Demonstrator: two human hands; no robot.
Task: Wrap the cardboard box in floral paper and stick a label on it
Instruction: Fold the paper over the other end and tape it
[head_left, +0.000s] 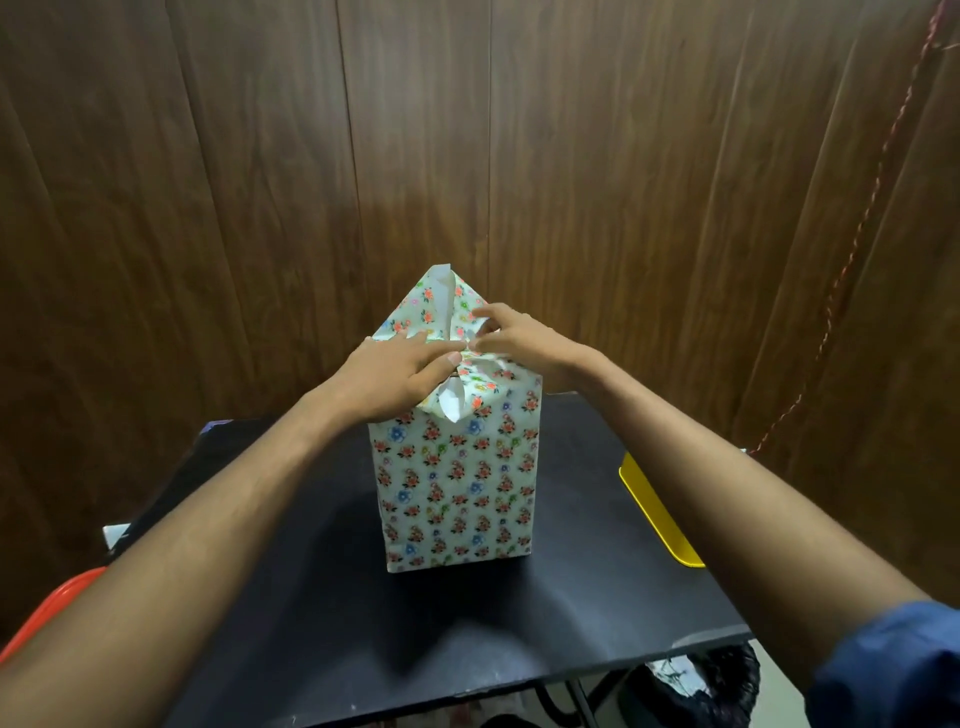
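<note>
Left hand (400, 379) laid flat on folded floral paper (457, 488), right hand (511, 338) apparently pinching a flap, box stood upright mid-frame on black table (363, 623), wood-panelled wall (208, 182) behind, pointed flap aimed upward.

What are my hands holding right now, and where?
The floral paper at the box top: left hand presses a flap flat; right hand pinches the folded middle.

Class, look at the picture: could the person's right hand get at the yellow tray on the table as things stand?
Probably yes. The yellow tray lies uncovered at the table's right edge, below the right forearm; the right hand must first let go of the floral paper.
</note>
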